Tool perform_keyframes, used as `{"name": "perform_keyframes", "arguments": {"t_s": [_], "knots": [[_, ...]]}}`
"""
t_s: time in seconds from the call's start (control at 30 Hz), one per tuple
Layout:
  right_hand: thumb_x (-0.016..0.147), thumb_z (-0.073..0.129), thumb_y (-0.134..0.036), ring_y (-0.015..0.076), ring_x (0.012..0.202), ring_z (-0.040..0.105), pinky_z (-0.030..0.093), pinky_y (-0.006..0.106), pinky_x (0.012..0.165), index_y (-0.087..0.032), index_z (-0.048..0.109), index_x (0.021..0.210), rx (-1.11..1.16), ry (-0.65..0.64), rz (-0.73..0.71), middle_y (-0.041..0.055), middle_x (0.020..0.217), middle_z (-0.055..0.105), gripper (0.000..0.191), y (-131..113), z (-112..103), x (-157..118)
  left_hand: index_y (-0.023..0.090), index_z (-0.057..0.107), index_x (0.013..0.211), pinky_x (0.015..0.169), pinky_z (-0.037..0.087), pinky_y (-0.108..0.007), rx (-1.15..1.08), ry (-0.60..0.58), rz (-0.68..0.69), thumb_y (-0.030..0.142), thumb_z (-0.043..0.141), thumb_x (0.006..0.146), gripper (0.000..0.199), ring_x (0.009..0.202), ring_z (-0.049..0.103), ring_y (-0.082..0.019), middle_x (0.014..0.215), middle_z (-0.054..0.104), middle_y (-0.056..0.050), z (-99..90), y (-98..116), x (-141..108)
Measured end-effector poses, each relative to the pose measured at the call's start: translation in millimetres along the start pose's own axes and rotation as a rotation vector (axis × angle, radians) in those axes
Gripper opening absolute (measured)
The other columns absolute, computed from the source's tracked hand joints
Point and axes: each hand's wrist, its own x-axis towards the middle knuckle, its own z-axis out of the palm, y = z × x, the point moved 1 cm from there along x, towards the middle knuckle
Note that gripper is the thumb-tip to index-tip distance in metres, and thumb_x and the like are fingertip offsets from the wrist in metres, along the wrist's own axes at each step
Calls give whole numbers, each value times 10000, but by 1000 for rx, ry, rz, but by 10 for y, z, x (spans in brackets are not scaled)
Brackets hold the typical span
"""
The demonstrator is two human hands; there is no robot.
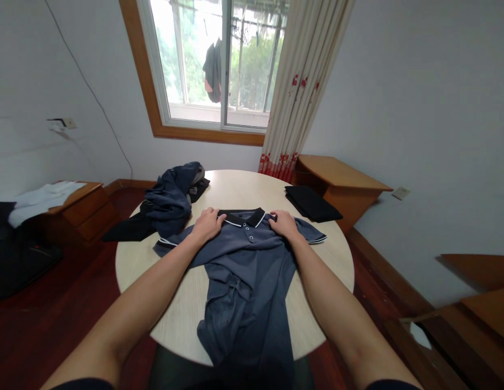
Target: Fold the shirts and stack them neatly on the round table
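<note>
A dark grey-blue polo shirt (252,271) lies front up across the round table, its black, white-edged collar pointing away from me. My left hand (208,223) is closed on the shoulder left of the collar, thumb toward the neck. On the opposite shoulder, my right hand (283,223) grips the fabric in the same way. Both sleeves spread outward past my hands. The lower body of the shirt is wrinkled and bunched on its left side, and its hem hangs over the table's near edge.
A heap of dark clothes (170,195) sits on the left of the round table (231,187), partly overhanging it. Folded black cloth (312,203) lies at the right. Beyond stand a wooden cabinet (341,173) and a curtain (303,92); a low drawer unit (87,214) is at left.
</note>
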Motion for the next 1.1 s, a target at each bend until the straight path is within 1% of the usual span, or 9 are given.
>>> {"name": "perform_keyframes", "arguments": {"t_s": [0.1,0.2,0.4,0.5,0.7,0.8,0.87,0.93,1.1], "knots": [[851,622,-241,266,1031,672,468,321,871,-194,770,1023,6,-80,45,122,1075,759,232,6,-50,-14,97,662,1258,1043,422,-435,38,39,-25,402,403,1024,464,1210,542,-329,1217,621,-208,45,-94,43],[794,648,-189,247,934,682,462,292,775,-203,766,919,30,-103,69,103,984,765,172,21,-89,-23,149,702,1173,1036,423,-479,83,14,-62,436,532,962,395,1216,521,-359,1222,610,-190,77,-170,45],[757,678,-172,225,934,666,451,269,753,-206,740,864,8,-34,54,88,998,752,128,52,-113,-15,193,688,953,954,469,-419,-3,-19,-39,308,616,897,147,1136,587,-322,1134,659,-140,94,-190,72],[752,668,-147,226,942,659,444,270,737,-205,729,864,47,3,64,87,1029,746,140,65,-131,-15,214,639,978,877,492,-375,-120,-10,-55,261,574,914,102,997,647,-271,1020,703,-103,87,-199,80],[714,581,-61,217,863,647,440,269,748,-212,701,826,160,104,119,53,888,736,223,89,-203,-23,231,638,973,844,518,-372,-308,127,-54,249,558,901,109,924,686,-256,932,731,-81,31,-222,65],[698,517,-38,217,811,629,449,277,749,-201,657,777,276,196,97,48,819,704,229,98,-256,-36,226,680,1025,873,523,-364,-344,135,-24,180,632,815,220,943,699,-254,950,744,-67,-37,-205,50],[695,479,-38,218,808,616,462,289,764,-204,614,738,355,309,51,57,825,677,218,97,-302,-58,231,708,1062,866,521,-359,-301,130,-37,153,667,779,297,958,703,-263,988,753,-67,-109,-184,26],[701,457,-43,217,832,608,476,301,789,-212,563,704,414,452,-5,73,866,647,200,88,-356,-94,242,738,1032,828,517,-351,-210,164,-43,176,670,794,255,955,699,-270,1020,749,-71,-211,-149,-15],[762,441,-62,218,934,596,500,325,845,-227,508,727,480,723,-37,87,943,578,181,51,-502,-202,239,767,925,745,489,-312,-96,487,35,268,582,876,193,937,671,-251,965,710,-70,-574,-22,-130]]}}
